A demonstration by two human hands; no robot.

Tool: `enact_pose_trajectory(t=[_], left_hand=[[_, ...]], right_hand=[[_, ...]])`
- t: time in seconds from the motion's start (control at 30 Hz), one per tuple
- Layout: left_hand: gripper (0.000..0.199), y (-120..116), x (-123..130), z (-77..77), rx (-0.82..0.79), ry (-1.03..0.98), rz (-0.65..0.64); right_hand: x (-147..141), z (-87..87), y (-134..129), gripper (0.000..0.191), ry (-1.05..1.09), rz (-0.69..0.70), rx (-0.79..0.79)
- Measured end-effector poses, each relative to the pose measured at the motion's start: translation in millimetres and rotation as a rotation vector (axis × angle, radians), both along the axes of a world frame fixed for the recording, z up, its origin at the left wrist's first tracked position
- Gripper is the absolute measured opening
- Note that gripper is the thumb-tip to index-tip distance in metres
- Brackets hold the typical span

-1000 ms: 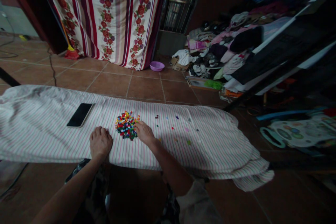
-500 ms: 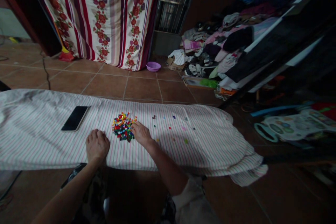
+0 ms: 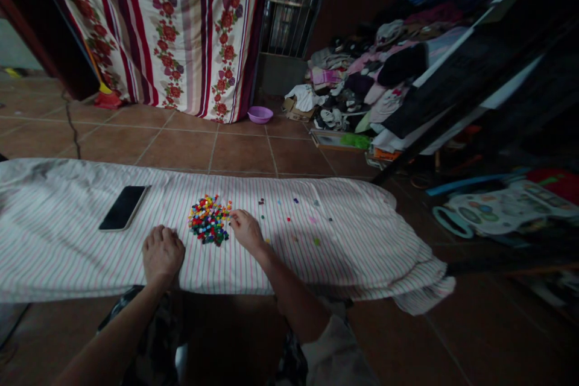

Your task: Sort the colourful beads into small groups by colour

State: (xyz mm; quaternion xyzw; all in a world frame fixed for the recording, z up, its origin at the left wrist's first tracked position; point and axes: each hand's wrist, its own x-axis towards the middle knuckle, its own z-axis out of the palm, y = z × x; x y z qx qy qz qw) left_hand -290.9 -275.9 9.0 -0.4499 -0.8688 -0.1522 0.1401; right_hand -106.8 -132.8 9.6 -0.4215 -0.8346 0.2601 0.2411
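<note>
A pile of tiny multicoloured beads or bricks (image 3: 209,221), too small to name surely, lies on a striped cloth (image 3: 353,265). Just off the pile's right edge is my right hand (image 3: 246,230), its thumb and fingers pinched together; whatever sits between the fingertips is too small to make out. My left hand (image 3: 163,252) rests palm down on the cloth, left of the pile, fingers loosely bent and holding nothing. Small pieces, such as a red piece (image 3: 288,219) and a lime-green piece (image 3: 316,241), are spaced out in rows to the right.
A phone (image 3: 123,208) lies on the cloth at the left. Beyond, on the tiled floor, stand a purple basin (image 3: 260,114) and a red dustpan or broom head (image 3: 107,99) near a floral curtain (image 3: 190,36). Heaped clothes (image 3: 344,81) and a plastic toy panel (image 3: 488,211) are at the right.
My right hand has drawn slightly right, away from the pile's edge, fingers still pinched. My left hand stays put on the cloth. The whole view has shifted a little.
</note>
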Motion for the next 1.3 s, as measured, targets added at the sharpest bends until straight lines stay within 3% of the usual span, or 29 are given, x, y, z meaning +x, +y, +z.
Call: enact_pose_trajectory(t=[0.23,0.67,0.9,1.13,1.3], left_hand=[[0.028,0,-2,-1.9,-0.029,0.041,0.001],[0.024,0,-1,0.2,-0.046,0.043,-0.003],[0.023,0,-2,-0.2,-0.065,0.048,0.001],[0.023,0,-2,-3.4,-0.039,0.059,-0.004],[0.019,-1,-2,-2.7,-0.041,0.046,-0.006]], right_hand=[[23,-7.7,13,0.02,0.149,-0.112,-0.091],[72,-19.7,37,0.018,0.247,-0.228,-0.04],[99,-14.2,54,0.017,0.175,-0.336,0.055],[162,2.9,87,0.021,0.026,-0.516,0.07],[202,6.0,108,0.023,-0.124,-0.64,0.123]])
